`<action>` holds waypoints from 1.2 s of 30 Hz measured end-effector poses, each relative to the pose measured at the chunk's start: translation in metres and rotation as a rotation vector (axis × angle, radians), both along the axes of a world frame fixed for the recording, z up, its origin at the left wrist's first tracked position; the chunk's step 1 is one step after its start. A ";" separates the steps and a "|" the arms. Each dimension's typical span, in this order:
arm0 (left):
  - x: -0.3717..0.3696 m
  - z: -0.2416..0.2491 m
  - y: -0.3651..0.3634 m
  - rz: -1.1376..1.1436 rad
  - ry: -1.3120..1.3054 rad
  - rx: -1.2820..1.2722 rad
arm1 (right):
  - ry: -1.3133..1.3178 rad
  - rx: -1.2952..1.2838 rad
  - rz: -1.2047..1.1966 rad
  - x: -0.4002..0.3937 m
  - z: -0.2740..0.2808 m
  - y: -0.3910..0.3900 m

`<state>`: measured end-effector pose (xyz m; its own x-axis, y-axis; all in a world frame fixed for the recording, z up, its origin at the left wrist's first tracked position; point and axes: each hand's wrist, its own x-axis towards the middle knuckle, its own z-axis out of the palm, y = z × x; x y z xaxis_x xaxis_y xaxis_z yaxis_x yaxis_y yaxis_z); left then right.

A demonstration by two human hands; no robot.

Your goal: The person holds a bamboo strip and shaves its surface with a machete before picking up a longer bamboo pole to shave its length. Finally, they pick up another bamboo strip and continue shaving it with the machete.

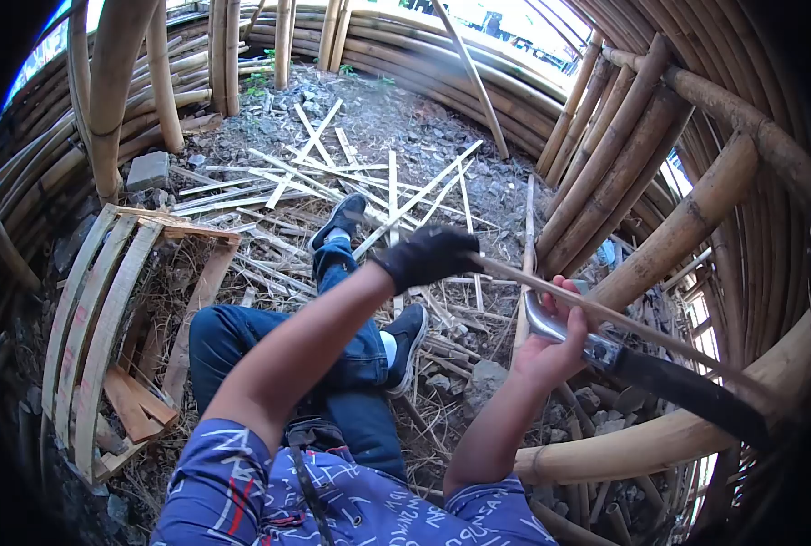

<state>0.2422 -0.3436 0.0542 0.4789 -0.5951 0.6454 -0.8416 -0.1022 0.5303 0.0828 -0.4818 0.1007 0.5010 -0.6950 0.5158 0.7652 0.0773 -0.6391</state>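
Observation:
My left hand, in a black glove, is closed around one end of a long thin bamboo strip. The strip slants down to the right, past my right hand. Bare and closed, my right hand grips a large knife by its silvery metal handle, with fingertips against the strip. The dark, wide blade points to the lower right, just beneath the strip. Whether blade and strip touch, I cannot tell.
Pale split strips lie scattered on the rubble ground beyond my feet. A wooden crate stands at the left, near a grey block. Thick bamboo poles rise at the right; a curved pole crosses the lower right.

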 end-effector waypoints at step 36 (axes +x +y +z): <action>-0.102 0.166 0.180 0.397 -0.607 0.187 | 0.035 -0.612 0.496 -0.073 -0.136 0.124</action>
